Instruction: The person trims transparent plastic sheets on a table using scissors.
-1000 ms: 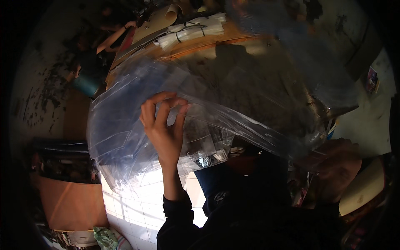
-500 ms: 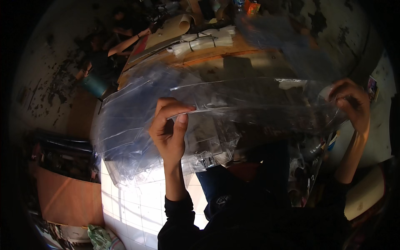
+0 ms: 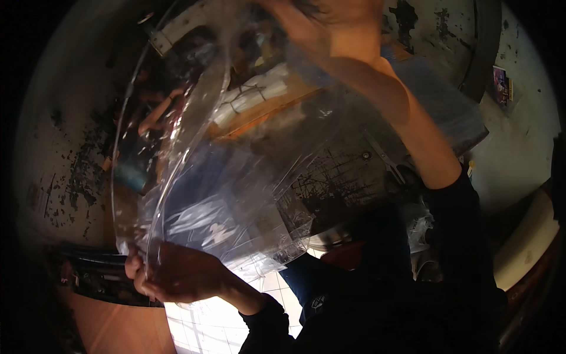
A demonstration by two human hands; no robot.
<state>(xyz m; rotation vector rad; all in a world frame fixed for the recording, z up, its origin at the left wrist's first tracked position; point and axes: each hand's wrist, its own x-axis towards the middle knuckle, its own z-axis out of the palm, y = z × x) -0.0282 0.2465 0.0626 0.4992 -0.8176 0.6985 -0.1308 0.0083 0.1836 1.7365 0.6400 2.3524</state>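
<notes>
A clear plastic sheet (image 3: 183, 141) is stretched up in front of me, bowed and glinting along its folded edges. At the lower left my left hand (image 3: 177, 274) is closed on its bottom end, fingers pinched around the gathered film. My right hand (image 3: 339, 26) is raised at the top of the view near the sheet's upper end. Motion smears it and its fingers are partly cut off, so its grip cannot be made out. Beneath the held sheet, more clear plastic sheets (image 3: 206, 221) lie in a loose pile over the table's near left side.
Scissors (image 3: 394, 168) lie on the dark, scratched tabletop (image 3: 336, 183). Farther back is a tied white bundle (image 3: 259, 94); a bluish plastic stack (image 3: 442, 100) lies to the right. Through the film, another person's arm (image 3: 156, 115) shows. A brown board (image 3: 121, 324) stands at lower left.
My left hand has moved down and left, my right hand up and left across the table. The sheet has swung from level to steeply upright. The scissors have come into view.
</notes>
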